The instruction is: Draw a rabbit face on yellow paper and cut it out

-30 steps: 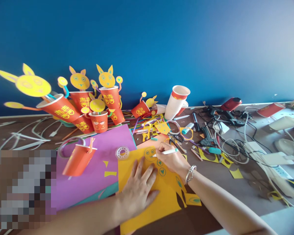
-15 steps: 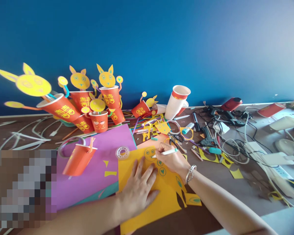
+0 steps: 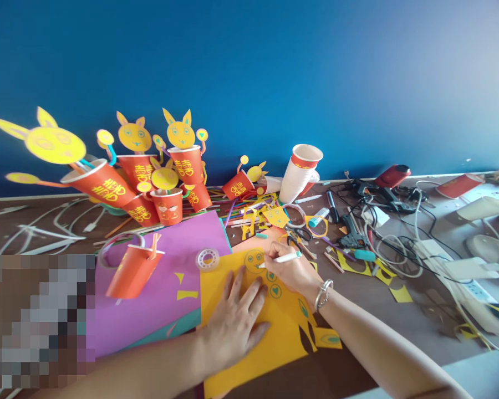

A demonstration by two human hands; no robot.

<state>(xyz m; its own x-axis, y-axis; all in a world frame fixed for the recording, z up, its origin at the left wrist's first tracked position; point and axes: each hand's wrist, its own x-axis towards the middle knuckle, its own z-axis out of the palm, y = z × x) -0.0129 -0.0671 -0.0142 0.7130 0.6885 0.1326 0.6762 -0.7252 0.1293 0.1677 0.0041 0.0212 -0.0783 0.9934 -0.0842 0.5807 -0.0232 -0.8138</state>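
My left hand [image 3: 233, 324] lies flat with fingers spread on a yellow paper sheet [image 3: 270, 343], pressing it to the table. My right hand [image 3: 293, 272] grips a white pen with a teal cap [image 3: 283, 258], its tip touching a round face drawn on the sheet [image 3: 253, 259]. Small teal heart circles [image 3: 275, 290] are drawn just below the pen hand. A silver bracelet [image 3: 323, 294] sits on my right wrist. A roll of clear tape [image 3: 207, 259] lies just left of the sheet's top corner.
A purple sheet [image 3: 178, 260] carries a tipped red cup [image 3: 133, 270]. Red cups with yellow paper animal heads [image 3: 181, 155] stand along the blue wall. Stacked cups [image 3: 299, 172], scissors [image 3: 295, 237], a glue gun [image 3: 351, 233], cables and a power strip [image 3: 453, 277] crowd the right.
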